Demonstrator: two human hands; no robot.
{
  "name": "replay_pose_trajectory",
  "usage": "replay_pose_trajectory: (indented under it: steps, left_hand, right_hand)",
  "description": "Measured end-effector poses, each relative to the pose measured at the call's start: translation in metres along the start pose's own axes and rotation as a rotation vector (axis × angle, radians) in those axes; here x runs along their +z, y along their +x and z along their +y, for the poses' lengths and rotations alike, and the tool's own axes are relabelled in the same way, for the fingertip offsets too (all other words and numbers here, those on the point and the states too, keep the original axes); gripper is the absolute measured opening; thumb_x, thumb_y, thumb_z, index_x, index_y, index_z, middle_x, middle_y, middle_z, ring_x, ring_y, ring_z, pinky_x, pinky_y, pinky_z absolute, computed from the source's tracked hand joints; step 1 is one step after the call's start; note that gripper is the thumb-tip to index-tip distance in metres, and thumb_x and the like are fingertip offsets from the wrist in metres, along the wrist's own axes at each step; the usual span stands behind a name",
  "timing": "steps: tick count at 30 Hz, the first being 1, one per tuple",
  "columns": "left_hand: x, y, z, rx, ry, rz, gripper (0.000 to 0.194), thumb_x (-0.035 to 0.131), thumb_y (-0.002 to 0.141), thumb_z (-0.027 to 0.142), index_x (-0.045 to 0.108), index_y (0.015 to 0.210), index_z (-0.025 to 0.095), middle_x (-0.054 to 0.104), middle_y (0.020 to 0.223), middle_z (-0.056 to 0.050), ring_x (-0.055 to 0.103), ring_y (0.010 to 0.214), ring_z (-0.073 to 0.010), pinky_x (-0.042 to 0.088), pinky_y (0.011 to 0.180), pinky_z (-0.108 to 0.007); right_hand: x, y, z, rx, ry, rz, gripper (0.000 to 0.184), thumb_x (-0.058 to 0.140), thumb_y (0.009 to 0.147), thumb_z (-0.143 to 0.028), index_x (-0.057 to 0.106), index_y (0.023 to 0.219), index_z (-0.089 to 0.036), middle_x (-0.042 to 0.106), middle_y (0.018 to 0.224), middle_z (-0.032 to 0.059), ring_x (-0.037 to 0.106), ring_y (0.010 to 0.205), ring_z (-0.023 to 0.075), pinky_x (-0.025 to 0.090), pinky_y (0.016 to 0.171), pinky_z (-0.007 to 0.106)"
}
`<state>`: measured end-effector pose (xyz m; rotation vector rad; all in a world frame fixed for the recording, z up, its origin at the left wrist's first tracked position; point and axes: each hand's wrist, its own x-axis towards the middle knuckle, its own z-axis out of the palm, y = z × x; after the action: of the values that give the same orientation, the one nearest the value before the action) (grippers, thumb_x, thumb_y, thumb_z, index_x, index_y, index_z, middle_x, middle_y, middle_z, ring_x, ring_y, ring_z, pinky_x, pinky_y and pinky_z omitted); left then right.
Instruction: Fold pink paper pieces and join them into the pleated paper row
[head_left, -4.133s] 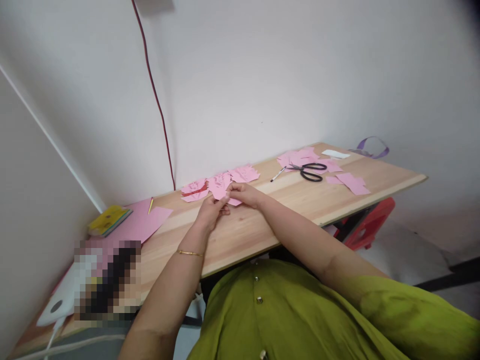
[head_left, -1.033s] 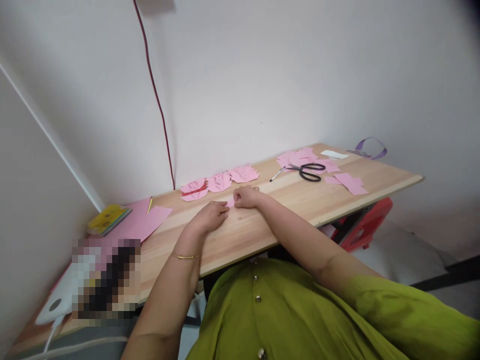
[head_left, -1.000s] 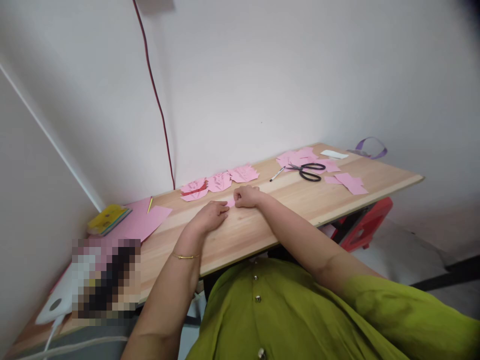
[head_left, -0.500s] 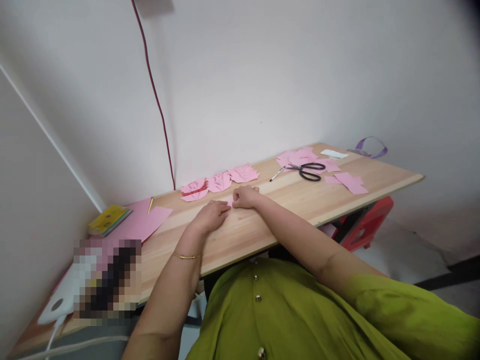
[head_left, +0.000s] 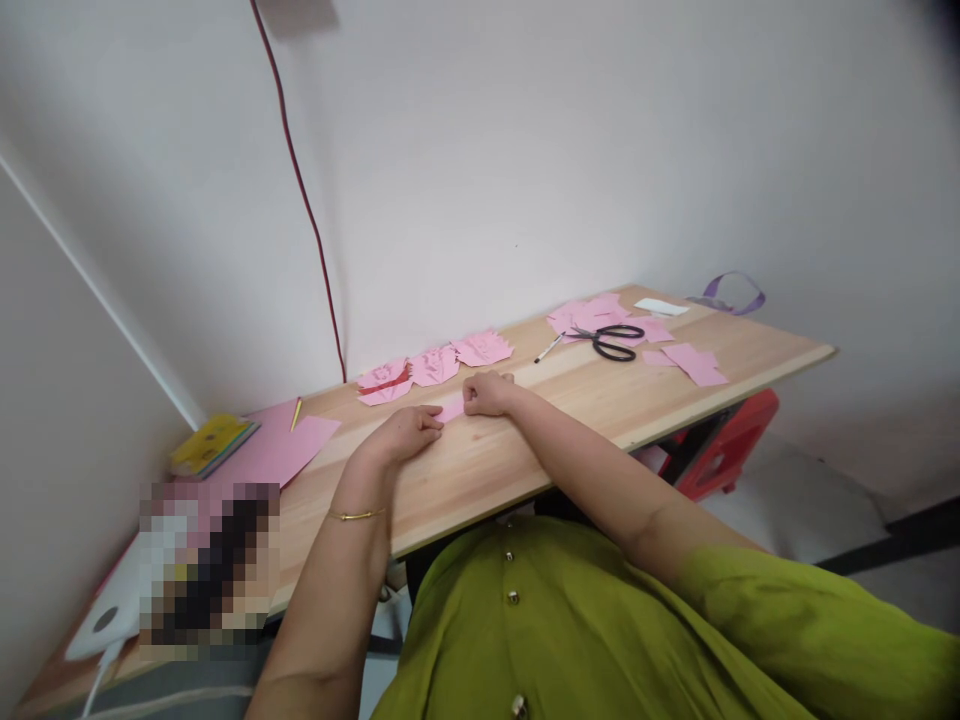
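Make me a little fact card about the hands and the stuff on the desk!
Left hand: palm down, fingers at the left end of a small pink paper
Right hand: curled over that paper's right part, so its grip is hidden
By the wall: three jagged-edged pink pieces in a row
Right side: black-handled scissors partly on pink scraps, near a pen
Left side: yellow pencil on a large pink sheet
Left wrist: gold bracelet

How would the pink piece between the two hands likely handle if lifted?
The pink piece looks like thin paper, so probably very light. Appearing flat on the table, it may be hard to get under. The wrinkled pink pieces behind suggest it would crease easily.
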<state>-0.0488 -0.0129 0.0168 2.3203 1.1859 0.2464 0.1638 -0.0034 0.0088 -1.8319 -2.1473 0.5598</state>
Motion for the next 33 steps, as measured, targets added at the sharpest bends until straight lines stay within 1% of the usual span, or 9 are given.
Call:
replay_pose_trajectory:
  steps: [7,10,13,16,20,24,27,30,33]
  left_hand:
    - [-0.008,-0.006,-0.006,-0.097,0.005,0.127,0.019,0.060,0.070,0.032,0.069,0.058,0.019,0.067,0.123,-0.009,0.064,0.103,-0.0257,0.046,0.092,-0.035]
    - [-0.005,-0.004,-0.009,-0.144,-0.045,0.246,0.021,0.062,0.071,0.037,0.068,0.065,0.019,0.073,0.098,-0.007,0.065,0.085,-0.0229,0.048,0.076,-0.032]
    - [0.002,0.001,-0.010,-0.158,0.004,0.312,0.021,0.063,0.071,0.037,0.069,0.074,0.018,0.068,0.076,-0.004,0.061,0.073,-0.0207,0.045,0.066,-0.030]
    - [0.007,0.006,-0.010,-0.124,0.104,0.306,0.017,0.065,0.070,0.034,0.068,0.073,0.017,0.066,0.075,-0.005,0.058,0.071,-0.0192,0.042,0.064,-0.030]
    - [0.010,0.008,-0.010,-0.152,0.086,0.312,0.013,0.065,0.070,0.030,0.065,0.075,0.017,0.065,0.079,-0.005,0.057,0.072,-0.0179,0.041,0.066,-0.030]
    - [0.012,0.007,-0.010,-0.188,-0.004,0.333,0.013,0.067,0.067,0.025,0.062,0.076,0.018,0.063,0.077,-0.002,0.056,0.070,-0.0164,0.041,0.064,-0.028]
    - [0.013,0.006,-0.009,-0.180,-0.069,0.325,0.009,0.064,0.066,0.021,0.058,0.073,0.018,0.060,0.071,0.000,0.054,0.067,-0.0148,0.040,0.061,-0.026]
    - [0.013,0.007,-0.008,-0.168,-0.114,0.358,0.006,0.062,0.065,0.017,0.057,0.068,0.018,0.060,0.069,0.001,0.053,0.065,-0.0142,0.039,0.060,-0.026]
    - [0.012,0.010,-0.006,-0.167,-0.277,0.508,0.007,0.063,0.066,0.020,0.057,0.067,0.018,0.059,0.068,0.001,0.053,0.065,-0.0133,0.040,0.061,-0.025]
  right_hand:
    - [-0.003,-0.001,0.006,-0.024,0.041,-0.007,0.014,0.065,0.069,-0.027,0.065,0.083,-0.024,0.071,0.094,0.0012,0.059,0.098,0.0223,0.034,0.091,0.039]
    - [-0.003,-0.003,0.008,-0.037,0.088,-0.006,0.012,0.064,0.069,-0.025,0.065,0.081,-0.024,0.071,0.091,-0.0007,0.061,0.094,0.0201,0.033,0.091,0.037]
    - [-0.003,-0.003,0.008,-0.039,0.157,0.013,0.011,0.062,0.071,-0.026,0.064,0.081,-0.023,0.071,0.088,-0.0021,0.062,0.090,0.0178,0.035,0.090,0.034]
    - [-0.002,-0.002,0.006,-0.005,0.211,0.077,0.014,0.060,0.073,-0.027,0.065,0.085,-0.023,0.071,0.090,-0.0019,0.062,0.088,0.0170,0.038,0.086,0.032]
    - [0.001,0.000,0.005,-0.054,0.180,0.161,0.025,0.059,0.075,-0.030,0.068,0.098,-0.026,0.068,0.111,0.0007,0.058,0.104,0.0208,0.040,0.088,0.032]
    - [0.003,-0.001,0.006,-0.137,0.025,0.077,0.037,0.064,0.074,-0.037,0.068,0.110,-0.030,0.062,0.123,0.0043,0.049,0.119,0.0292,0.037,0.097,0.041]
    - [0.003,-0.001,0.006,-0.158,-0.002,0.051,0.045,0.065,0.072,-0.038,0.065,0.117,-0.032,0.060,0.125,0.0057,0.047,0.120,0.0309,0.035,0.099,0.045]
    - [0.001,-0.002,0.006,-0.146,0.057,0.067,0.037,0.066,0.070,-0.035,0.069,0.106,-0.030,0.063,0.115,0.0046,0.051,0.114,0.0279,0.038,0.095,0.040]
    - [0.001,-0.001,0.009,-0.170,0.221,0.075,0.021,0.065,0.070,-0.030,0.070,0.088,-0.023,0.066,0.103,0.0032,0.056,0.102,0.0217,0.042,0.086,0.030]
